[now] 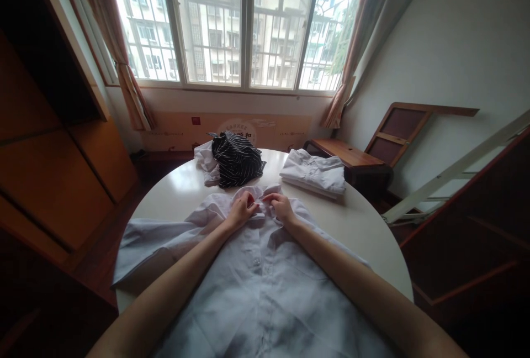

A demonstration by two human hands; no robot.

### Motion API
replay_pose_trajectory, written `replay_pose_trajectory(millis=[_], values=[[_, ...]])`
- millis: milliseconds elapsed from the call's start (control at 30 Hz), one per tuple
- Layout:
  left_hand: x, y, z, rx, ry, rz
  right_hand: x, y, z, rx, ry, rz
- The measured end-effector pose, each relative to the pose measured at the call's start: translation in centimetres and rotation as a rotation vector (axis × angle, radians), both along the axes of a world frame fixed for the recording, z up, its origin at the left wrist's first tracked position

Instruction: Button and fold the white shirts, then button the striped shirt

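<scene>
"What was the room like?"
"A round white table [366, 231] stood before a barred window [214, 26], a white shirt [285, 253] spread over it."
"And the hands?"
"Left [241, 209] and right [282, 209], just apart, were both closed on its collar."
"Anything unclear?"
"The fingertips' exact grip was too small to tell; the picture's bottom edge cut off the hem, and the right-hand corner was dark."

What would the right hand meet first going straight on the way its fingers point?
Most likely the left hand, opposite the right hand over the white shirt; depth is unclear, so the shirt's collar might come first.
</scene>
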State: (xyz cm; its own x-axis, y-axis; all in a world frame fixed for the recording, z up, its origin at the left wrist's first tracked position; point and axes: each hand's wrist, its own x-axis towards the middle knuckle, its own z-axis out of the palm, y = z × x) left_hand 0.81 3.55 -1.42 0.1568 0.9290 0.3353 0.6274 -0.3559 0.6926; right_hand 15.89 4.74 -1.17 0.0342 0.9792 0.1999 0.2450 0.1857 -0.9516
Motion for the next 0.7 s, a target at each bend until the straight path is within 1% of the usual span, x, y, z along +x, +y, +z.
replay_pose_trajectory(millis=[167,233,300,433,567,700], values=[[-0.1,0.0,0.2,0.012,-0.020,0.004,-1.5,-0.3,0.1,-0.044,-0.168,-0.173],[-0.2,-0.1,0.3,0.011,-0.033,-0.006,-1.9,-0.5,0.0,0.001,-0.194,-0.230],[-0.4,-0.2,0.4,-0.009,-0.044,-0.033,-1.9,-0.6,-0.1,0.047,-0.180,-0.254],[-0.7,-0.5,0.6,-0.070,-0.062,-0.073,-1.3,-0.7,-0.2,0.043,-0.148,-0.147],[-0.9,-0.8,0.9,-0.092,-0.076,-0.138,-0.9,-0.7,-0.2,0.022,-0.217,-0.070],[-1.0,-0.7,0.8,-0.069,-0.113,-0.208,-0.9,-0.9,0.0,0.082,-0.309,-0.036]])
